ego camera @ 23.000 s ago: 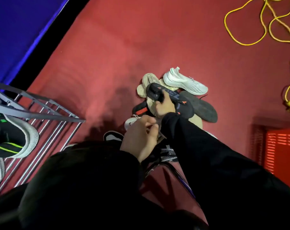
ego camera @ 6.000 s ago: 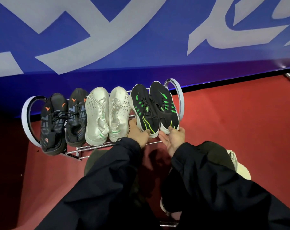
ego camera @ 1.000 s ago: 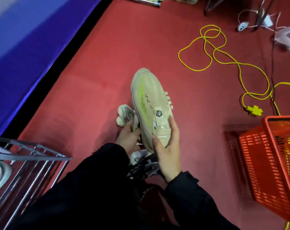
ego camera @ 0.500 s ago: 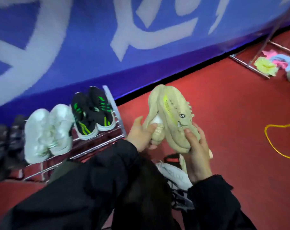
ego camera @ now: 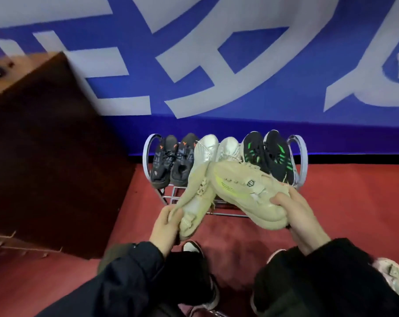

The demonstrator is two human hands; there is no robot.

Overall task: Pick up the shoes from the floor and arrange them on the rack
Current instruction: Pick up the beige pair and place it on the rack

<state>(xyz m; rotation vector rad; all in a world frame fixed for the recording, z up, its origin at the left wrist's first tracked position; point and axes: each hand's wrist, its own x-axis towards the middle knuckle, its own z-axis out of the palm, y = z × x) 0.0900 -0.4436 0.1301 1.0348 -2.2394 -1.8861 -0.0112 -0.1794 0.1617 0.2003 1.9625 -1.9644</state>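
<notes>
Two beige shoes are in hand, one per hand, held in the air just in front of the rack (ego camera: 223, 215). The left hand (ego camera: 165, 225) is closed around the heel of the left beige shoe (ego camera: 197, 197), toe pointing up and away toward the rack. The right hand (ego camera: 301, 216) is wrapped around the heel end of the right beige shoe (ego camera: 246, 191), which lies on its side with the toe pointing left, overlapping the other shoe.

Top tier of the rack is full, as far as I can see: a black pair with orange marks (ego camera: 171, 161) at left, a white pair (ego camera: 216, 148) in the middle, a black pair with green stripes (ego camera: 269, 154) at right, all toes toward the blue wall (ego camera: 194, 65). No gap between them. A lower rail shows below the held shoes; what sits on that tier is hidden behind them, cannot tell.

Judgement: step in hand is carrying this pair to the rack. To place well:
- uncross the shoes first, turn the right one sole-down
- aim for the lower tier, since the top looks taken
- slide in toes first, heels outward, side by side to match the row above
- set soles across both rails so neither tips through.

One more pale shoe (ego camera: 392, 275) lies on the red floor (ego camera: 354, 202) at far right, near the right sleeve.
</notes>
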